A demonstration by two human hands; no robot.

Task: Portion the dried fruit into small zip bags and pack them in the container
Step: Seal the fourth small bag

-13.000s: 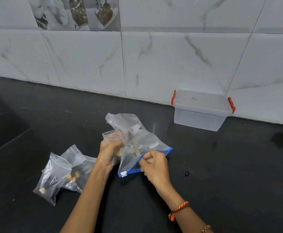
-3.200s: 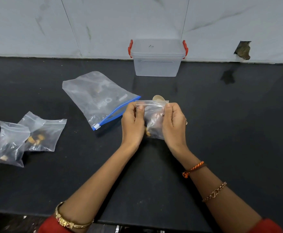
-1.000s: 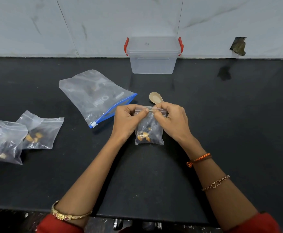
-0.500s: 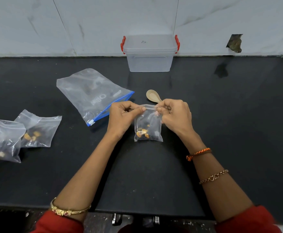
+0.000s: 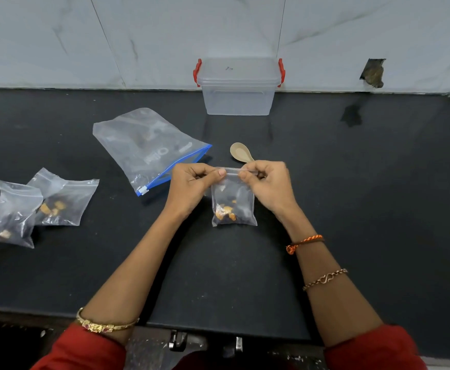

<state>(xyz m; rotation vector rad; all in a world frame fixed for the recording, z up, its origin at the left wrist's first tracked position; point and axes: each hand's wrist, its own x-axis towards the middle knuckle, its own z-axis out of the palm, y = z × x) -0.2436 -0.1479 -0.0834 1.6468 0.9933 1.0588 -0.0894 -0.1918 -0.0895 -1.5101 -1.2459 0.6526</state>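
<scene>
Small zip bag (image 5: 234, 201) stood near the middle of the black counter (image 5: 352, 209), bottom edge on the surface, orange and dark fruit pieces (image 5: 227, 212) settled in the lower part. Both hands were on its top strip: left hand (image 5: 191, 186) pinched the left end between thumb and forefinger, right hand (image 5: 267, 182) pinched the right end the same way, remaining fingers curled in. Couldn't tell if the seal was fully pressed closed.

Beige spoon (image 5: 241, 153) lay just behind the right hand, bowl showing, handle hidden under the fingers. Large zip bag (image 5: 149, 148) with a blue slider edge lay flat, behind and left of the left hand, some dark pieces inside. Two filled small bags (image 5: 45, 206) sat well apart at the far left, overlapping each other. Clear container (image 5: 238, 88) with red clips, lid on, stood against the tiled wall (image 5: 165, 36) behind the spoon. Red sleeves (image 5: 85, 351) and bracelets on both wrists.
</scene>
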